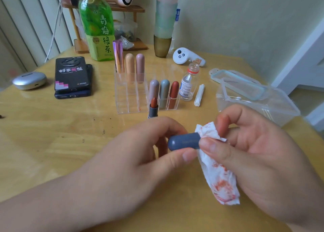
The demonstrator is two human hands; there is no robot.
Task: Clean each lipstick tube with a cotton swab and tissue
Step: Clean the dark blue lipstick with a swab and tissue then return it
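Tissue stage, judging by the stains: wiping the open end of a grey-blue lipstick cap (184, 141), held sideways just above the worktop (52, 135). Left hand (140, 153): fingers (187, 155) pinching the cap's rounded end. Right hand (254, 153): fingers (210, 146) pinching a red-smeared tissue (219, 184) against the cap's mouth. Matching lipstick base (153, 107), bullet exposed, standing uncapped on the worktop just in front of the clear organizer (129, 98). Probably mid-task. Cleaned or not among the capped tubes: cannot tell. Left for this one: recapping, slotting back.

Counts:
- six capped lipstick tubes in the organizer, three back row, three front
- one uncapped
- one tissue
- one open small bottle (188, 84)
- one bundle of white sticks, likely cotton swabs (199, 95), just beside it
- one clear plastic box (254, 105) with more swabs inside
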